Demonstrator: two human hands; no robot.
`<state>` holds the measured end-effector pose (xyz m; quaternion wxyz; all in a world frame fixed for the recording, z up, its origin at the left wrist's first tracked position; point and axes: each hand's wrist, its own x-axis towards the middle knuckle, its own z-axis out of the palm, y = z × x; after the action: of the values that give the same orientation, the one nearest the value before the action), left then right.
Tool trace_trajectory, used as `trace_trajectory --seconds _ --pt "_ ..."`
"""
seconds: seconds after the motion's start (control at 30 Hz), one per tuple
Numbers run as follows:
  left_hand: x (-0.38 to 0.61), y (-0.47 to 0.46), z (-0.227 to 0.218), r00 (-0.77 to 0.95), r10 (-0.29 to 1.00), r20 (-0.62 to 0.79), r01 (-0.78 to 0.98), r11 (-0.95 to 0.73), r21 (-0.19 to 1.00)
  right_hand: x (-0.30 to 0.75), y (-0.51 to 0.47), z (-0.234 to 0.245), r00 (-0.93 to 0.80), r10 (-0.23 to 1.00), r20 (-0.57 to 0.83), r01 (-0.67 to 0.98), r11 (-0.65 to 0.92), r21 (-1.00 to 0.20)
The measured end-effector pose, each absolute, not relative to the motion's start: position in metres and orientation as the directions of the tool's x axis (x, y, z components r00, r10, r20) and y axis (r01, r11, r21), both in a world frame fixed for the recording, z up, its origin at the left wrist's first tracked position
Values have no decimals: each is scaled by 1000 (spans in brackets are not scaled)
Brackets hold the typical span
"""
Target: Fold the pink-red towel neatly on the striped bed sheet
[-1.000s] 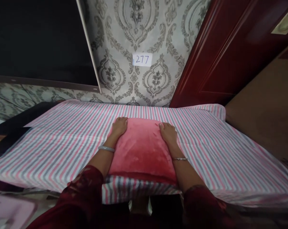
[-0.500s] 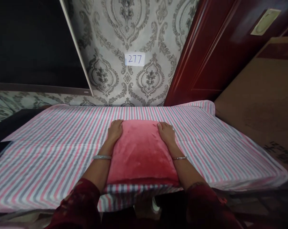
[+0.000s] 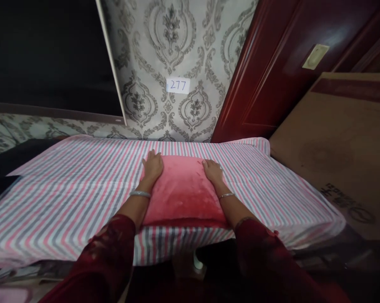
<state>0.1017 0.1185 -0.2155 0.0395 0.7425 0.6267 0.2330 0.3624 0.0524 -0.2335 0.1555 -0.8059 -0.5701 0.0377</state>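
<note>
Evenly outstretched, the left hand (image 3: 154, 166) (fingers spread) and right hand (image 3: 213, 171) (hold unclear) touch a cushion (image 3: 185, 191).

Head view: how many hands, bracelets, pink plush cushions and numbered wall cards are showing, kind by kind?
Hands, left hand and right hand: 2
Bracelets, left bracelet and right bracelet: 2
Pink plush cushion: 1
Numbered wall card: 1
Total: 6

Both arms (image 3: 132, 209) reach forward, slanting inward.
The left hand (image 3: 152, 167) is back-up with fingers spread, tips pointing ahead; the right hand (image 3: 213, 171), also back-up and well apart from it, has its thumb inward and its fingers close together, tips unclear. Both wrists (image 3: 221, 189) look nearly straight.
</note>
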Motion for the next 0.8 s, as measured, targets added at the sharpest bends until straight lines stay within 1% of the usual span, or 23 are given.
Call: trace_trajectory --seconds 0.07,0.13,0.2,0.23,0.27,0.3,0.33,0.37,0.4,0.43,0.5,0.57,0.67,0.8 --pt "107 105 -202 174 932 318 922 -268 279 364 52 -226 325 941 92 913 -287 -290" --pt "111 83 -189 321 900 296 886 -396 243 365 50 -217 301 950 77 920 -268 -287" --pt "116 51 -184 512 811 284 778 -578 248 363 47 -210 260 961 95 933 -224 -283" --pt "117 32 -185 608 733 305 694 -677 245 361 43 -208 198 973 121 948 -158 -277" --pt "117 14 -188 711 635 303 592 -773 229 357 39 -207 95 984 150 962 -52 -267" --pt "117 -4 -194 797 531 289 489 -847 207 353 34 -208 -46 984 172 964 89 -252" --pt "115 -19 -201 853 443 274 405 -895 186 347 29 -210 -209 961 179 940 248 -233" --pt "112 -31 -209 888 381 259 348 -923 164 341 24 -213 -371 913 169 890 401 -215" --pt "109 -40 -218 903 349 249 321 -935 149 335 20 -217 -506 850 146 826 526 -203" --pt "106 -46 -226 911 335 242 310 -941 133 330 18 -220 -603 789 117 765 614 -196" --pt "101 -49 -239 907 344 243 326 -939 113 325 21 -225 -707 703 80 684 708 -174" --pt "97 -48 -249 899 353 259 337 -935 108 325 34 -225 -717 694 72 681 718 -142" --pt "96 -45 -256 889 358 285 333 -933 135 335 68 -221 -639 768 35 758 637 -141" --pt "97 -45 -258 889 366 276 330 -929 168 347 113 -225 -453 890 -54 866 424 -265"
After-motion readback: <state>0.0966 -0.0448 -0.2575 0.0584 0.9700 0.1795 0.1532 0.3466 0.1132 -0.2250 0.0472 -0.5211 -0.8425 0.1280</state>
